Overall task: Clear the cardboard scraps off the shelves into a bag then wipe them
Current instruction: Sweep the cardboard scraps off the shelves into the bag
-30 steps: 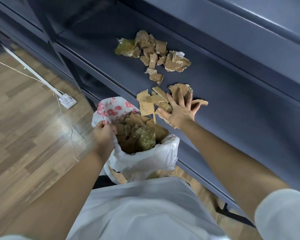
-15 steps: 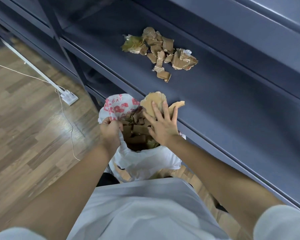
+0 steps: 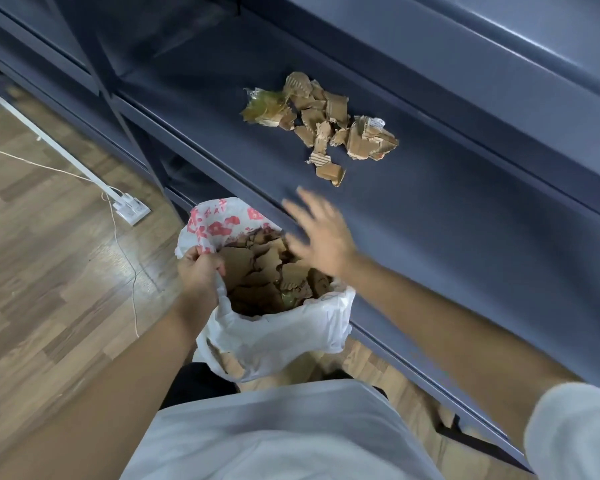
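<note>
Head view: looks down over both bare forearms at a dark blue shelf unit.
Scraps: a pile of cardboard scraps lies on the shelf, beyond the right hand's fingertips and apart from them; a crumpled clear wrapper touches the pile's left end.
Bag: a white plastic bag with red print hangs just below the shelf's front edge, under and left of the right hand; more cardboard pieces fill it nearly to the mouth.
Right hand: the right hand is above the shelf's front edge and the bag's far rim, fingers straight and spread, holding nothing; it is blurred.
Left hand: the left hand grips the bag's left rim, fingers curled round the plastic; the mouth gapes wide.
Floor: a wood-look floor spreads left of the left hand; a white power strip lies on it, with a thin cable trailing from it toward the person.
Clothing: a white sleeve covers the right upper arm; a pale shirt front fills the bottom.
</note>
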The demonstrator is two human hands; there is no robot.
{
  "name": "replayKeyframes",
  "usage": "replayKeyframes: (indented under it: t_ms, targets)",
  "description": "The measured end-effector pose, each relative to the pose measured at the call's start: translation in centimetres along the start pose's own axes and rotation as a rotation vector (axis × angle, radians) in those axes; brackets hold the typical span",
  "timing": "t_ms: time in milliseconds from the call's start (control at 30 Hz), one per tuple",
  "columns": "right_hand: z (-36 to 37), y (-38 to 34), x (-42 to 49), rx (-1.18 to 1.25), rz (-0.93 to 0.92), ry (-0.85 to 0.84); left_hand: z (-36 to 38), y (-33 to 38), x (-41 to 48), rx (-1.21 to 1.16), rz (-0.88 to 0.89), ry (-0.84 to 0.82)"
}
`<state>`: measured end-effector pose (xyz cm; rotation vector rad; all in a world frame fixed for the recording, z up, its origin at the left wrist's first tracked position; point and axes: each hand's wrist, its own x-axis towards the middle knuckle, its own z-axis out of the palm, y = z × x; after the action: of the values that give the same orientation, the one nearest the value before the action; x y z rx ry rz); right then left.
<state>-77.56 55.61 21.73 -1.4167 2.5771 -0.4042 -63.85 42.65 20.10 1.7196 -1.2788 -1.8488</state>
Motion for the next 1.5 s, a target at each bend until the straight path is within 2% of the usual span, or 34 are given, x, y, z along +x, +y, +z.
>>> replayKeyframes:
  t_ms: [233,433,1267,1500]
  targets:
    - [-5.5,7.7,10.7,-0.155,0.438,0.027,0.0,2.0,1.9,0.071,-0.006,0.043]
    - [-4.9,11.4,14.6,-0.121,0.540,-0.102,0.5,2.8,3.0,0.113,0.026,0.045]
    - [-1.5,7.9,10.4,-0.252,0.383,-0.096,1.1,3.3,2.8,0.138,-0.058,0.073]
    - [-0.7,5.4,8.2,-0.262,0.333,-0.151,0.9,2.7,3.4,0.095,-0.069,0.056]
